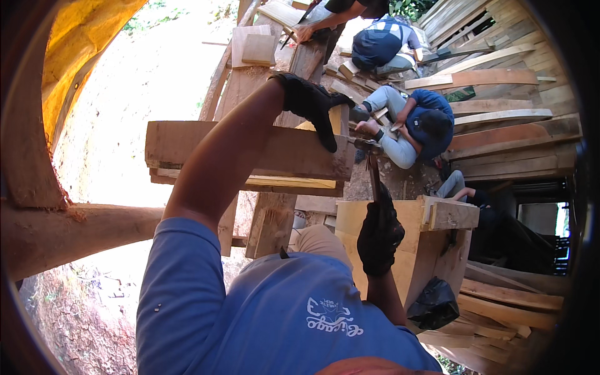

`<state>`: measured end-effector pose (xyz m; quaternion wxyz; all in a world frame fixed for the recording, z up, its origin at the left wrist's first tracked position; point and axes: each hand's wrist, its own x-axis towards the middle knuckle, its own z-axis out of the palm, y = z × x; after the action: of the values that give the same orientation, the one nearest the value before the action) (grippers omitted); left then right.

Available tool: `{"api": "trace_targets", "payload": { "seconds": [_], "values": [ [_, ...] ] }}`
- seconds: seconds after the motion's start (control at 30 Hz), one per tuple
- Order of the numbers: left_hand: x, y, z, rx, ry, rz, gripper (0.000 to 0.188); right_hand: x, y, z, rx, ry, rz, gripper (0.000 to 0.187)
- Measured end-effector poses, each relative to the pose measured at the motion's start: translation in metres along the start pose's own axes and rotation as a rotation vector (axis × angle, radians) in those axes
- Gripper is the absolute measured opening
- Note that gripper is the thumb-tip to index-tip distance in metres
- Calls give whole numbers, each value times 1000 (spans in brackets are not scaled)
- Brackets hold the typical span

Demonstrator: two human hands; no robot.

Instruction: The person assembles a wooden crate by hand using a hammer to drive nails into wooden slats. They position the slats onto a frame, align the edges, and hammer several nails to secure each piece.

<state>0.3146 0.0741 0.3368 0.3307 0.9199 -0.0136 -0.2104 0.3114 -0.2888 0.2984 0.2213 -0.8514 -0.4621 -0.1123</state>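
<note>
A wooden box-like assembly of joined boards lies across a timber support in front of me. My left hand, in a black glove, rests over its right end, thumb and fingers spread wide. The thumb points down the near board. My right hand, also black-gloved, is wrapped round the handle of a hammer. The hammer's head is right beside the end of the box. Whether a nail stands there is too small to tell.
A large wooden box stands at my right, with a black plastic bag on its side. Wood blocks lie on the bench ahead. One person sits at the right among planks; others work nearby. A thick beam crosses the left.
</note>
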Motion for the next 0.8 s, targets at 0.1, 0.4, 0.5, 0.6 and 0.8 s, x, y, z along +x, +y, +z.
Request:
{"api": "trace_targets", "payload": {
  "seconds": [0.1,0.4,0.5,0.6,0.8],
  "values": [
    [1,-8,1,-3,17,-24,136,-9,-3,-15,-135,127,16,40],
    [-1,-6,0,-13,32,15,133,-18,8,-2,-145,116,7,32],
    [2,-9,4,-26,39,39,133,-24,3,-19,-76,132,115,37],
    [2,-8,4,-41,28,54,132,-3,-4,-10,19,21,54,39],
    [1,-7,2,-3,54,33,132,-23,4,-12,-12,175,105,40]
  ]
}}
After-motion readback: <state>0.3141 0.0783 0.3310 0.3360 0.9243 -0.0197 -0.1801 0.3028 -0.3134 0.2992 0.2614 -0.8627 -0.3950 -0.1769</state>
